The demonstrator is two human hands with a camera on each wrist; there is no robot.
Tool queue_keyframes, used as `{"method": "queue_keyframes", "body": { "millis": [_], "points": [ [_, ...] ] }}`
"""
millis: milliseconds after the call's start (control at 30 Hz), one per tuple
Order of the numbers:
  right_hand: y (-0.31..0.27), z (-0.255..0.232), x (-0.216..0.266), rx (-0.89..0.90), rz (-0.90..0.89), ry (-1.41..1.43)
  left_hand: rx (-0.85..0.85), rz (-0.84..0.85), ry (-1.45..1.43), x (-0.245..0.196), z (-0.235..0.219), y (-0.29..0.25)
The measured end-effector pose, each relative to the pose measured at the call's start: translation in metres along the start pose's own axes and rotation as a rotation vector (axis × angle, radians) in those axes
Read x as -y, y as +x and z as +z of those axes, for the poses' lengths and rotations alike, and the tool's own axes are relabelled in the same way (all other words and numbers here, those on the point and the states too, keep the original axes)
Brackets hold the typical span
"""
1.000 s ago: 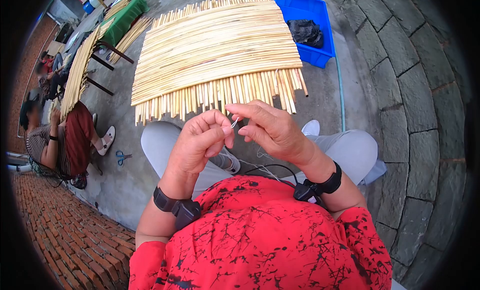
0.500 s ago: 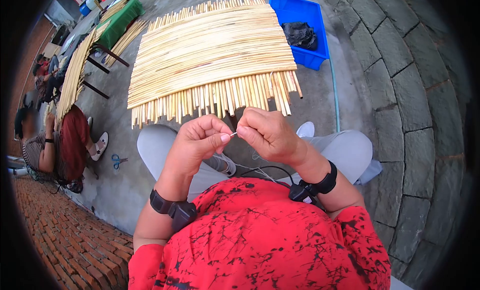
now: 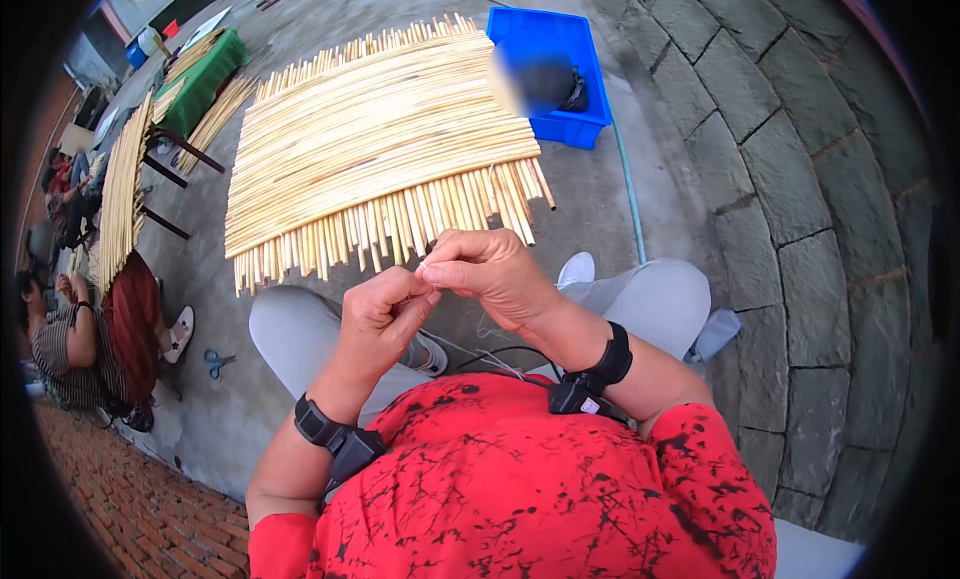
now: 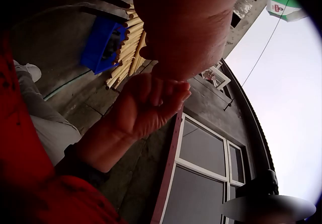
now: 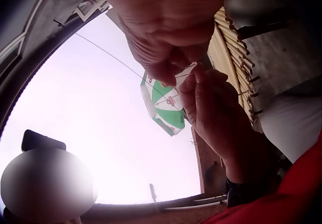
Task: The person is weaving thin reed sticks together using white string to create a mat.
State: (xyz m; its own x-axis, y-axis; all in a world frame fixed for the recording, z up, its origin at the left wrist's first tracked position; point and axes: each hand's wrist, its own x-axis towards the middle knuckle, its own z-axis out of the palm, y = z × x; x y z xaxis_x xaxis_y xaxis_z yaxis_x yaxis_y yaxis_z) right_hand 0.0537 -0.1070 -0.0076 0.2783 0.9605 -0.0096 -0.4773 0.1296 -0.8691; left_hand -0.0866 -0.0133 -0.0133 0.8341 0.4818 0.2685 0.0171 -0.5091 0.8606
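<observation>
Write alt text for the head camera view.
A seated person in a red patterned top pinches a thin pale thread between the left hand and right hand. A mat of bamboo sticks lies on the concrete ahead, with a blue bin beyond it.

Flat, even daylight fills the head view, with only soft, short shadows under the bamboo mat (image 3: 385,139) and beside the seated person's legs. Fisheye distortion bends the stone paving at three o'clock and the brick floor at seven o'clock, and a black vignette rings the whole frame. A blurred patch sits over the blue crate (image 3: 548,74) at twelve o'clock. In the left wrist view, an overexposed white sky at three o'clock leaves the left hand (image 4: 186,28) dark, close and out of focus. The right wrist view is backlit too: glare washes the centre, the hands show as silhouettes, and blurred patches sit at seven and one o'clock.
</observation>
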Motion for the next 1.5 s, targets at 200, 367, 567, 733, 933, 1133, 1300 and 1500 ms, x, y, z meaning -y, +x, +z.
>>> {"method": "queue_keyframes", "body": {
  "millis": [200, 367, 567, 733, 933, 1133, 1300, 1500],
  "points": [
    [-0.004, -0.031, -0.014, -0.041, -0.190, -0.718, 0.182, -0.061, -0.029, -0.003, 0.002, 0.001],
    [-0.018, -0.048, -0.008, 0.294, 0.322, -0.299, 0.216, -0.239, -0.292, 0.007, -0.001, 0.003],
    [-0.022, -0.043, -0.007, 0.331, 0.231, -0.329, 0.138, -0.085, -0.205, 0.000, 0.007, 0.007],
    [-0.024, -0.035, -0.004, 0.213, 0.147, -0.278, 0.201, -0.233, -0.361, -0.003, -0.002, 0.007],
    [-0.025, -0.031, -0.003, 0.133, 0.031, -0.208, 0.202, -0.290, -0.432, -0.002, -0.006, 0.000],
    [-0.023, -0.022, 0.005, 0.044, 0.073, -0.169, 0.236, -0.332, -0.564, -0.008, -0.010, -0.004],
    [-0.019, -0.022, -0.002, 0.113, -0.111, -0.225, 0.244, -0.314, -0.636, 0.002, -0.008, -0.009],
    [-0.019, -0.015, 0.002, 0.000, 0.096, -0.063, 0.254, -0.364, -0.796, 0.007, -0.011, -0.011]
  ]
}}
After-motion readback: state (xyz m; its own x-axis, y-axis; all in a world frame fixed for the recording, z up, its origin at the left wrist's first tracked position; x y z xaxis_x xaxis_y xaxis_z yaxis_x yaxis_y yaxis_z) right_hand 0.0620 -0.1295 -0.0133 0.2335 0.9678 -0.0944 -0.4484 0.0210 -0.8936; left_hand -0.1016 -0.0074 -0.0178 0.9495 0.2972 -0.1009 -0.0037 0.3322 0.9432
